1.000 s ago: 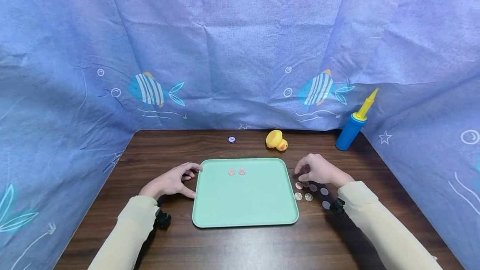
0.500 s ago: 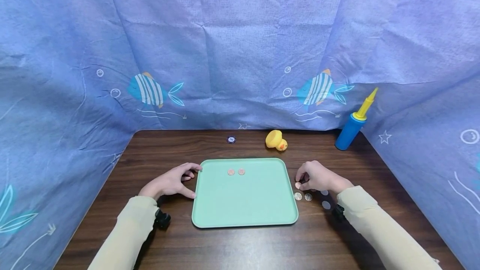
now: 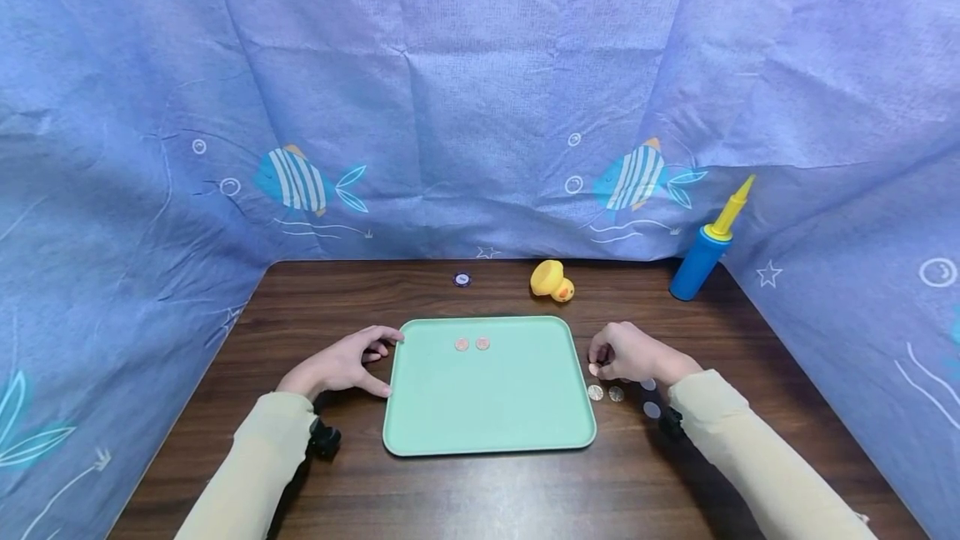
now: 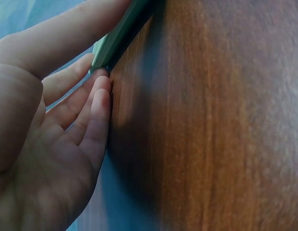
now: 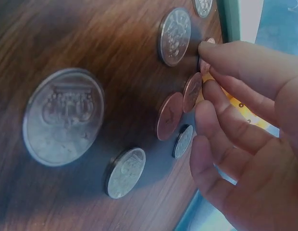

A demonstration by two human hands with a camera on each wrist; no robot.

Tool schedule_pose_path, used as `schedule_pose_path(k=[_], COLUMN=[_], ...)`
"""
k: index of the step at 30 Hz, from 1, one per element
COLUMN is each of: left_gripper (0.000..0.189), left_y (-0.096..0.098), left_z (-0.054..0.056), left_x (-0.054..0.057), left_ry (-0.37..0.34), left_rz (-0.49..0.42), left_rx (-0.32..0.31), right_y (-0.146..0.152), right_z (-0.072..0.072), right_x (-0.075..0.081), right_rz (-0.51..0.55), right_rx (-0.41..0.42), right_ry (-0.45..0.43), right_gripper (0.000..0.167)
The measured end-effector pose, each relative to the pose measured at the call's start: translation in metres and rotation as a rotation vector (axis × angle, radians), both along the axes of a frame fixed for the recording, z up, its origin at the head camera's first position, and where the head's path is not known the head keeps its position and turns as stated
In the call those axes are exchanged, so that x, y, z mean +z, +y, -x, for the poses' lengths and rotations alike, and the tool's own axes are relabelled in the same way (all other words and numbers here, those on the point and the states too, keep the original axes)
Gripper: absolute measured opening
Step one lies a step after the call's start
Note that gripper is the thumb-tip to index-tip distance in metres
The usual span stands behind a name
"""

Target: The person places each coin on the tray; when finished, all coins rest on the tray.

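In the head view, my left hand (image 3: 347,363) rests at the left rim of a mint-green tray (image 3: 487,407), thumb and fingers spread along the edge. Two copper coins (image 3: 472,344) lie on the tray near its back rim. Beyond the tray's right side, my right hand (image 3: 636,352) is low over the table and pinches a copper coin (image 5: 205,65) between thumb and index finger. Under and beside that hand are two more copper coins (image 5: 169,117) and several silver coins (image 5: 65,117) lying flat on the wood. The palm covers some of them in the head view.
At the table's back stand a yellow rubber duck (image 3: 551,280) tipped over, and a blue poker chip (image 3: 462,279). A blue hand pump (image 3: 701,265) with a yellow nozzle is at the back right corner. A blue fish-print curtain (image 3: 480,107) surrounds the table.
My right hand has come down and nearer onto the coins, fingers closing on a copper one, which has shifted slightly toward the tray. My left hand stays at the tray's rim.
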State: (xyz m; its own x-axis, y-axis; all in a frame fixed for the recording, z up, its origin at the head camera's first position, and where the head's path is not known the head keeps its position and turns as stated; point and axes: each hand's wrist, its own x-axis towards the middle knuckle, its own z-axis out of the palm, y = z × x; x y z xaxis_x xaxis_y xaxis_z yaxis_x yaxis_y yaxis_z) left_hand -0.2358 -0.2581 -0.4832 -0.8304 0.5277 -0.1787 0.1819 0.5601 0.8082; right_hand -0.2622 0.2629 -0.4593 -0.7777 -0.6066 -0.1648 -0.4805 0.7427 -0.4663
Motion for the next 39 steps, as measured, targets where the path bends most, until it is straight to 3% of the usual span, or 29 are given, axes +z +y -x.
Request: schedule_pose_path(k=[6, 17, 26, 32, 39], left_gripper=[0.089, 0.09, 0.089, 0.089, 0.088], left_y=[0.0, 0.002, 0.002, 0.001, 0.001], left_z=[0.0, 0.002, 0.002, 0.002, 0.002], left_x=[0.001, 0.0, -0.001, -0.001, -0.001], left_ry=[-0.003, -0.017, -0.003, 0.013, 0.021], left_rz=[-0.007, -0.01, 0.006, -0.003, -0.006], left_rx=[0.0, 0.011, 0.007, -0.004, -0.01], right_y=[-0.004, -0.012, -0.012, -0.012, -0.008], right_z=[0.001, 0.003, 0.003, 0.002, 0.002], right_x=[0.002, 0.011, 0.01, 0.011, 0.01], right_rz=[-0.024, -0.132, -0.168, -0.145, -0.049], right_rx=[-0.046, -0.008, -0.015, -0.007, 0.08], right_ry=[-0.079, -0.082, -0.082, -0.073, 0.013], right_gripper=[0.013, 0.014, 0.013, 0.016, 0.02])
